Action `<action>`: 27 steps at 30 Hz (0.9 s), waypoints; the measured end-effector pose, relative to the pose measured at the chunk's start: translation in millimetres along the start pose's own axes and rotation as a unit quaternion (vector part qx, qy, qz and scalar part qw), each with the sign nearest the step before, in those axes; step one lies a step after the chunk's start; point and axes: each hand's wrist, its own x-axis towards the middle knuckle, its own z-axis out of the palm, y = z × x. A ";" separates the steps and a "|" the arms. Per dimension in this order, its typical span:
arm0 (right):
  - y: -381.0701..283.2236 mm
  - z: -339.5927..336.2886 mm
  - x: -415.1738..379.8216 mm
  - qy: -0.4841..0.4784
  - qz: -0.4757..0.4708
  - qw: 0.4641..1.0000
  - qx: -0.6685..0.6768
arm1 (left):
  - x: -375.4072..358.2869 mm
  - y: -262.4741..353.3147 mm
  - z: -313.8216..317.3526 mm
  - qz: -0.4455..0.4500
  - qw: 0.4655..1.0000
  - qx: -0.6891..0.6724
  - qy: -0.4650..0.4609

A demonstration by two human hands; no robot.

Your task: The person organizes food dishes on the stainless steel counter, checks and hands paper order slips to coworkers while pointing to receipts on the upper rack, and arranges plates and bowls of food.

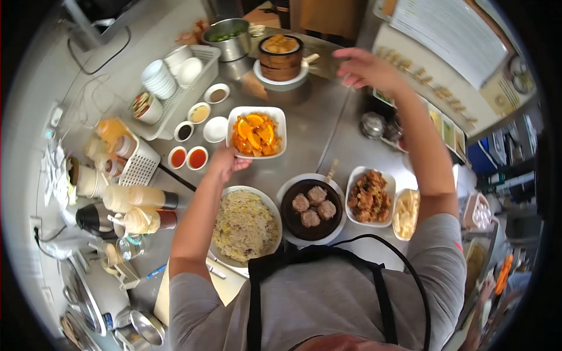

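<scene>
My left hand (225, 162) grips the near edge of a white square plate (280, 117) of orange slices and sauced food, lifted over the steel counter. My right hand (367, 68) is stretched far forward with fingers apart, holding nothing, beside a bamboo steamer (281, 57) on a white plate. In front of me sit a plate of fried rice (244, 225), a dark dish of meatballs (311, 210), a white dish of fried pieces (369, 197) and a small dish of pale strips (405, 214).
Small sauce dishes (188, 158) line the left of the counter, next to a white basket of stacked bowls (170, 76). A steel pot (227, 37) stands at the back. Squeeze bottles (137, 199) and a kettle (93, 219) crowd the left edge. Menu sheets (451, 32) hang at right.
</scene>
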 end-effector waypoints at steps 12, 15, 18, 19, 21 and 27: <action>145.6 -111.1 -459.0 0.490 0.250 0.814 -0.185 | 133.5 -23.8 7.8 -0.112 0.992 -0.001 -0.053; 218.8 -60.5 -537.8 0.443 0.423 0.745 -0.265 | 142.3 -21.5 0.9 -0.091 0.995 -0.016 -0.021; 244.0 1.8 -542.2 0.387 0.475 0.776 0.146 | 143.7 -21.3 2.2 -0.079 0.997 -0.010 0.012; 234.0 18.7 -529.1 0.399 0.461 0.763 0.215 | 146.6 -22.2 1.4 -0.080 0.997 -0.010 0.018; 243.4 39.0 -522.1 0.383 0.410 0.775 0.291 | 156.0 -29.2 1.0 -0.082 0.996 -0.031 0.002; 293.0 48.3 -528.6 0.496 0.261 0.786 0.261 | 135.2 -39.8 22.8 -0.029 0.981 -0.193 -0.022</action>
